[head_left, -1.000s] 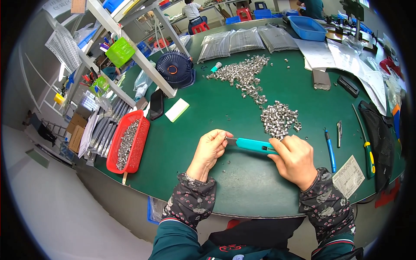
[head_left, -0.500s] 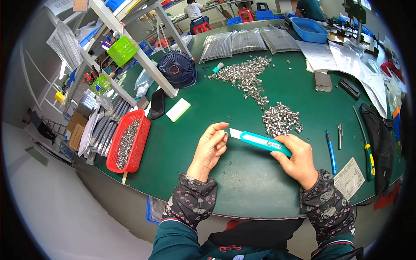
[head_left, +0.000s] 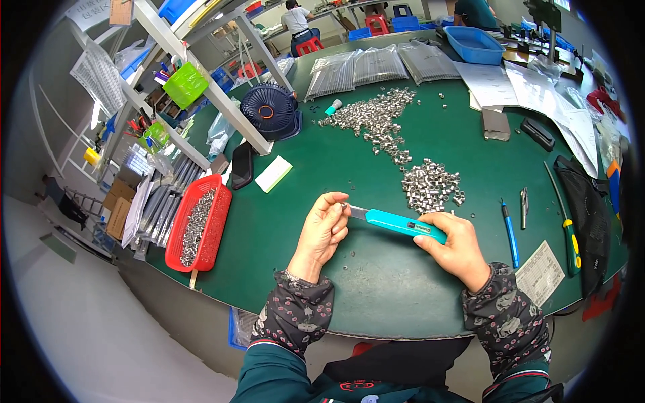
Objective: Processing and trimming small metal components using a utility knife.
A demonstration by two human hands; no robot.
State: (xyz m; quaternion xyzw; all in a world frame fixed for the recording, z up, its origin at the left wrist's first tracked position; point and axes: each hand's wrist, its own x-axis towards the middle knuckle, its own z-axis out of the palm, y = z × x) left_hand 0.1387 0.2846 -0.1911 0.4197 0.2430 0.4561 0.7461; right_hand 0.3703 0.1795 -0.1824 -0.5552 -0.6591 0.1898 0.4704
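Note:
My right hand (head_left: 455, 247) grips the handle of a turquoise utility knife (head_left: 403, 224) held just above the green table (head_left: 282, 228). Its extended blade points left to my left hand (head_left: 324, 228), whose fingertips pinch something small at the blade tip; what it is I cannot tell. A heap of small shiny metal rings (head_left: 431, 185) lies just beyond the knife, and a longer spread of the same rings (head_left: 373, 117) runs toward the back.
A red basket (head_left: 199, 225) of metal parts sits at the left table edge. A black phone (head_left: 242, 165), a white card (head_left: 273, 174), a small blue fan (head_left: 269, 111), a blue pen (head_left: 509, 232), tweezers (head_left: 523, 203), a yellow-handled tool (head_left: 570, 242), bagged parts (head_left: 376, 66), a blue tray (head_left: 476, 44).
The knife has tilted and shifted slightly left and up, its blade tip now resting at my left fingertips. Both hands stay in about the same place.

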